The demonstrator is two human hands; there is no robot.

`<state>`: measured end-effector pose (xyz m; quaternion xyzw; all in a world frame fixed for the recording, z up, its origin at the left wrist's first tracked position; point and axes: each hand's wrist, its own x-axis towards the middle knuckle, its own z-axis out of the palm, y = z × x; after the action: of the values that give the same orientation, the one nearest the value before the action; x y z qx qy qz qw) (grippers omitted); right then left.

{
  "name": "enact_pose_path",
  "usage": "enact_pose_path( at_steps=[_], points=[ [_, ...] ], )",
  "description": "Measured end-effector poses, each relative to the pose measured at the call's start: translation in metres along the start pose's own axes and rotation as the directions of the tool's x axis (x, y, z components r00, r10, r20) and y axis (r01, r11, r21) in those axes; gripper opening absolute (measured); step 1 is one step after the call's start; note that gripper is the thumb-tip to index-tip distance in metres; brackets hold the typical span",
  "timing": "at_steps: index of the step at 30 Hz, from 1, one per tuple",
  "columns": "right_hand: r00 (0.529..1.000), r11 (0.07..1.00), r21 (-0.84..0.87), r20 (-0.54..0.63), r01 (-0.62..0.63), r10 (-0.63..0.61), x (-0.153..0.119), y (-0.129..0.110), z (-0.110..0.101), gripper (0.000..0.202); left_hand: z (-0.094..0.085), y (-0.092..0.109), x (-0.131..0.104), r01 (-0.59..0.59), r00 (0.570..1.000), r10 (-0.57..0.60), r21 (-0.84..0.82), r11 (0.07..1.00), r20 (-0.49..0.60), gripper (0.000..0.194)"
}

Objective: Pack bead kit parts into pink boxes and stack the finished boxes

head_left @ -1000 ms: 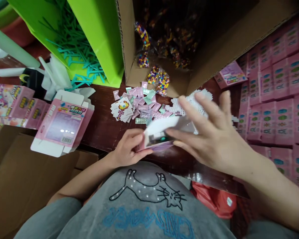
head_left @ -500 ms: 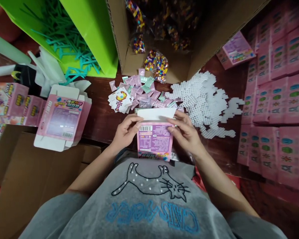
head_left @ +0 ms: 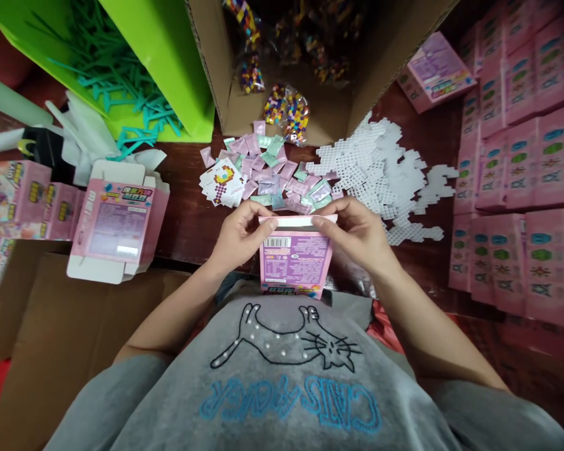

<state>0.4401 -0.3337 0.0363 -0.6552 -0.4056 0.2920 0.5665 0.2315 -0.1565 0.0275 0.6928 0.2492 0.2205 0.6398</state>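
A pink and purple cardboard box (head_left: 295,260) stands in front of my shirt, its printed panel facing up at me. My left hand (head_left: 243,238) grips the left end of its top flap, thumb on the white fold. At the right end, my right hand (head_left: 352,235) pinches the same flap between thumb and fingers. The flap is bent down partway, and a dark gap shows beneath it. Just beyond the hands lie small pink and green sachets (head_left: 286,175) and a few printed pattern cards (head_left: 223,181). White grid pegboards (head_left: 380,175) are heaped to the right.
A brown carton (head_left: 225,106) with bagged coloured beads (head_left: 286,113) stands ahead. Left of it is a green box (head_left: 169,62) of teal plastic pieces. A flattened-looking pink box (head_left: 117,219) with open flaps lies at left. Stacked pink boxes (head_left: 521,163) line the right.
The white top flap, which stood raised, is now folded down toward the box opening. Both thumbs have moved onto its edge, and the view has shifted slightly.
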Motion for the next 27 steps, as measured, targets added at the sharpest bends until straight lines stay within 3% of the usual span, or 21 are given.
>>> enact_pose_path(
  at_steps=[4,7,10,13,16,20,24,27],
  points=[
    [0.990,0.996,0.035,0.123,-0.080,0.075,-0.004,0.006,-0.008,0.026,-0.008,-0.001,0.000,-0.033,0.993,0.031,0.017,0.999,0.116,0.031],
    [0.990,1.000,0.021,0.144,-0.010,0.007,-0.017,0.012,-0.006,0.035,-0.011,-0.007,-0.006,-0.089,0.995,0.084,0.089,0.992,0.052,0.046],
    [0.987,0.995,-0.011,0.131,0.095,-0.092,-0.019,0.026,-0.001,0.039,-0.011,-0.022,-0.003,-0.069,0.997,0.072,0.151,0.986,-0.013,0.029],
    [0.990,0.994,-0.026,0.103,0.102,-0.099,-0.020,0.034,0.000,0.032,-0.006,-0.029,0.002,-0.100,0.995,0.099,0.106,0.989,0.020,0.024],
    [0.993,0.993,-0.037,0.038,0.110,-0.109,-0.029,0.029,0.006,0.033,-0.004,-0.024,0.003,-0.098,0.995,0.093,0.128,0.987,0.045,0.028],
    [0.996,0.998,-0.036,-0.077,0.048,-0.051,-0.043,0.027,0.016,0.058,-0.004,-0.020,0.003,-0.150,0.988,0.151,0.177,0.973,0.006,0.040],
    [1.000,0.999,0.031,-0.009,-0.024,0.024,-0.055,0.028,0.024,0.051,-0.002,-0.012,0.000,-0.289,0.957,0.273,0.254,0.923,0.098,0.019],
    [0.999,1.000,0.001,0.045,-0.023,0.023,-0.057,0.025,0.012,0.055,0.003,-0.005,-0.004,-0.346,0.938,0.324,0.264,0.900,0.124,0.017]
  ],
)
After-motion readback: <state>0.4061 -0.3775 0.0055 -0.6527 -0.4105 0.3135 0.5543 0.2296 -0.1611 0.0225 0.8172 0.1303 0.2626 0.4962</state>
